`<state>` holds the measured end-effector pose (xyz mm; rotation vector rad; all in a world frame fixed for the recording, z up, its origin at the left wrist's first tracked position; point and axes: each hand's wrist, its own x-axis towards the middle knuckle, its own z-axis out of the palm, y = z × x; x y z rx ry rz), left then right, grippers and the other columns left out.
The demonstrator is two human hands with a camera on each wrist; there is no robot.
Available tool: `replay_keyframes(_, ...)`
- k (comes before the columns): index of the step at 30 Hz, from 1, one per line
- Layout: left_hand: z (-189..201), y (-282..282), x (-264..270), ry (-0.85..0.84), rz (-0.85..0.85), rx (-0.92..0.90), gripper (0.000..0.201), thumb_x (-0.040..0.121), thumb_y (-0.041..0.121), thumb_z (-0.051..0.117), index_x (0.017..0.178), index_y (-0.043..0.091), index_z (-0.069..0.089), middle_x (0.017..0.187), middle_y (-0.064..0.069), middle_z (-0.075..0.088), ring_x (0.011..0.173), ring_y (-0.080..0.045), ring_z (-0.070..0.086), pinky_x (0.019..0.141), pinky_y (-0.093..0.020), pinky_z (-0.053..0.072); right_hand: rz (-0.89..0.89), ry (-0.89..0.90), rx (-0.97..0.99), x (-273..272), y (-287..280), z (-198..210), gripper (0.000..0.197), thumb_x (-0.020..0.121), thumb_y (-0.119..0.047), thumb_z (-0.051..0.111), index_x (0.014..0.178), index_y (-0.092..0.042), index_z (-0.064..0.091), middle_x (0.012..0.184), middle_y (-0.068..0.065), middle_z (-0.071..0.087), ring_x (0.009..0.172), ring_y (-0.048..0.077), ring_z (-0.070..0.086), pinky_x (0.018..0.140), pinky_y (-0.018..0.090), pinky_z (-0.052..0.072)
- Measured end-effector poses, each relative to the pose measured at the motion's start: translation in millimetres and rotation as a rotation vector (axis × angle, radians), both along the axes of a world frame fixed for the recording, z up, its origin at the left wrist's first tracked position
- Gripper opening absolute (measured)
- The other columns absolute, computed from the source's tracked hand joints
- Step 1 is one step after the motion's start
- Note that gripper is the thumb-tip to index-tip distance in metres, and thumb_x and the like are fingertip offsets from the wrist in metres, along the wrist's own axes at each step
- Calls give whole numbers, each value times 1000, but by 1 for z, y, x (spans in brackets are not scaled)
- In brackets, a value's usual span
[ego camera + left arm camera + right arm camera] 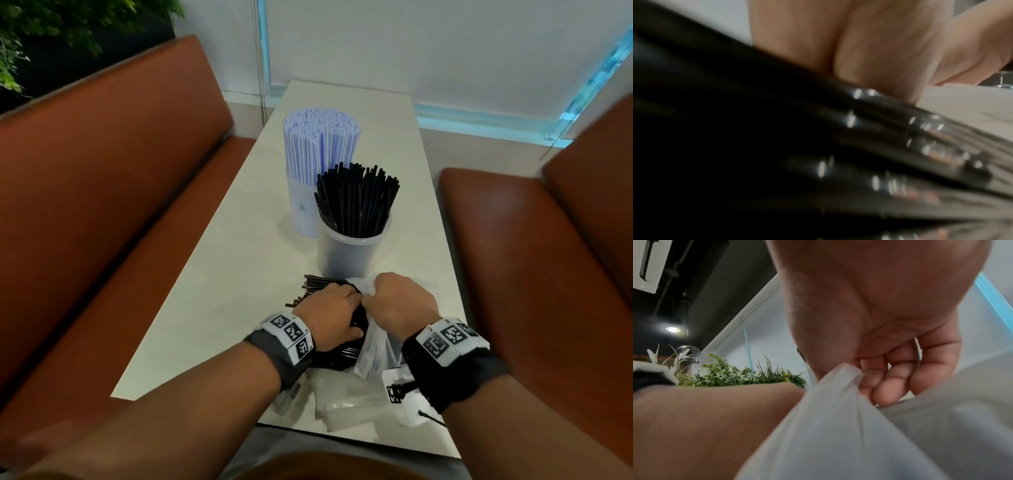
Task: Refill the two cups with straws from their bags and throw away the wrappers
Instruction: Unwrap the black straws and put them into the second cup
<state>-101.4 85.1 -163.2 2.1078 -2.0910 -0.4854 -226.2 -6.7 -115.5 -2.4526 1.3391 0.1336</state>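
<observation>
Two clear cups stand mid-table: the far cup [301, 209] is packed with blue-striped white straws [320, 137], the near cup [349, 253] holds black straws [358, 198]. At the table's near end my left hand [330, 317] grips a bundle of black straws [313, 286], whose ends stick out to the left. The left wrist view shows those black straws [777, 146] close up, blurred. My right hand [394, 301] pinches the clear plastic bag [375, 349] right beside them. In the right wrist view its fingers [890, 382] are curled on the bag [838, 426].
Another flat clear wrapper [346, 404] lies at the white table's [239, 274] near edge. Brown bench seats [102, 205] flank the table on both sides. A white wall and green plants stand behind.
</observation>
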Motion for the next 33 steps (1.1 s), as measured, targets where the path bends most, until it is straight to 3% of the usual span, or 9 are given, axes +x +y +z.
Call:
replay_keyframes(3,0,-6,-3,-84,-34,23,55,94,41,59,142,15,47,136,-8,50,120,-29,47,102,-44,43,-7,-23,-15,-3,0,1,17,86,-38,55,88,-21,54,86,-4,61,75,18,57,53,28,31)
replay_keyframes(9,2,-11,-1,-149,-75,-14,41,97,32,56,133,12,54,124,-9,54,113,-29,52,91,-41,46,-36,-129,-8,-10,2,5,39,87,-40,55,123,-32,41,82,-8,63,74,15,60,63,33,40)
replay_keyframes(12,8,-9,6,-191,-63,-81,38,94,28,59,129,13,55,120,-7,57,106,-27,57,82,-39,48,-35,-158,-37,-12,2,5,30,89,-43,52,119,-38,48,78,-13,61,69,6,54,60,30,36)
replay_keyframes(15,16,-3,22,-248,-67,-119,34,92,29,57,123,15,52,104,-6,67,89,-30,64,70,-34,36,-64,-203,-52,-14,-1,5,23,91,-45,48,113,-40,52,80,-15,59,70,3,52,59,29,35)
replay_keyframes(20,25,22,71,-328,-58,-86,28,96,32,51,122,19,51,107,-3,65,94,-26,63,78,-38,43,-104,-223,-40,-17,-6,1,23,93,-44,43,111,-38,55,83,-14,60,73,8,55,60,30,37)
replay_keyframes(23,31,41,101,-320,37,-56,20,99,26,48,118,21,50,105,-1,62,90,-24,61,73,-38,47,-109,-181,-9,-15,-5,-3,28,97,-52,42,114,-35,57,95,-10,65,84,13,59,70,34,45)
replay_keyframes(25,38,50,110,-284,110,-77,17,98,26,48,115,22,49,102,2,59,86,-22,59,69,-38,48,-96,-374,-21,-13,0,0,40,96,-64,37,109,-33,60,97,-8,66,87,12,62,75,33,49)
replay_keyframes(29,55,47,80,-139,126,-253,13,94,28,53,105,26,47,91,8,58,74,-17,54,55,-32,33,-111,-1137,118,8,25,20,35,98,-58,37,106,-36,62,104,-11,67,102,1,61,86,14,45)
replay_keyframes(33,64,28,44,-121,67,-337,18,95,33,57,109,22,52,99,4,62,83,-22,60,59,-33,37,-168,-1266,227,19,33,33,27,102,-31,50,91,-23,74,89,-11,73,89,2,66,81,17,49)
